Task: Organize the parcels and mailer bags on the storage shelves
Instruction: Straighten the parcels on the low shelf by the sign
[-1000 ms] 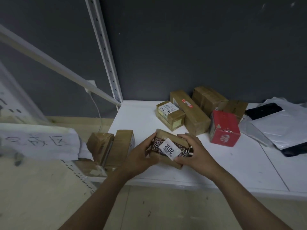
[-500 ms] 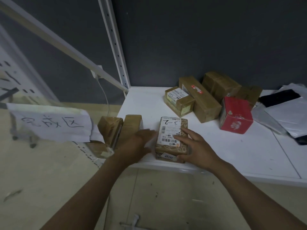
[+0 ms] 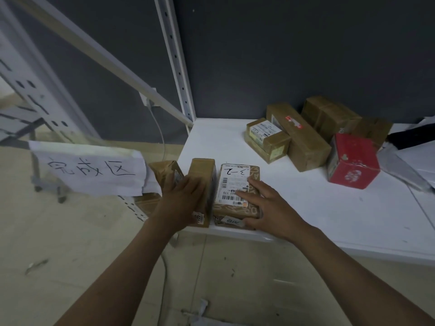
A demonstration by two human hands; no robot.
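A: A white metal shelf [image 3: 306, 208], dark wall [image 3: 282, 55] behind. Where's the brown labelled cardboard parcel [image 3: 236, 182]?
B: Front left edge, lying flat. The right hand [image 3: 270, 205] rests on it, fingers spread; the left hand [image 3: 183, 201] lies straight-fingered on the narrow brown taped box [image 3: 203, 170] just beside.

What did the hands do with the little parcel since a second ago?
Both hands turned the parcel over, label up, and laid it flat on the shelf beside the upright box. The left hand let go and moved onto that box; the right hand rests flat on the parcel. The red box and back boxes stayed put.
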